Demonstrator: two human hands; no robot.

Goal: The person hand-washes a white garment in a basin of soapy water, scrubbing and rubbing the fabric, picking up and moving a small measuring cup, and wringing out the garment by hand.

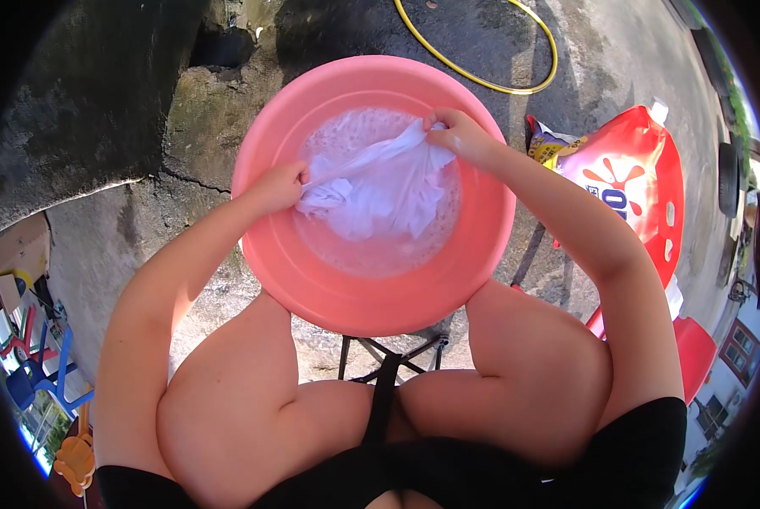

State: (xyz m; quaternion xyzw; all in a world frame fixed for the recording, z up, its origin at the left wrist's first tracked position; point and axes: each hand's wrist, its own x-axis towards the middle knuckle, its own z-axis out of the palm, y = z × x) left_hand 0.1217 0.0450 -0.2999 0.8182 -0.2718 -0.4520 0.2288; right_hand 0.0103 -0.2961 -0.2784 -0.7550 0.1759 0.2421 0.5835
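Note:
A wet white cloth [380, 191] is stretched between my two hands over a round pink plastic basin [370, 312]. My left hand [284, 186] grips a bunched edge of it near the basin's left wall. At the upper right, my right hand [459, 135] pinches the opposite end and holds it higher. The cloth's lower folds hang down into cloudy, foamy water [361, 124]. Whether the cloth is a garment cannot be told from its folds.
A red detergent pouch [653, 153] with a white cap stands right of the basin, beside a smaller purple-and-yellow packet [548, 143]. A yellow hose [481, 79] curves across wet concrete beyond. Blue chairs [33, 378] stand far left, and a red plastic piece [695, 353] is behind my right arm.

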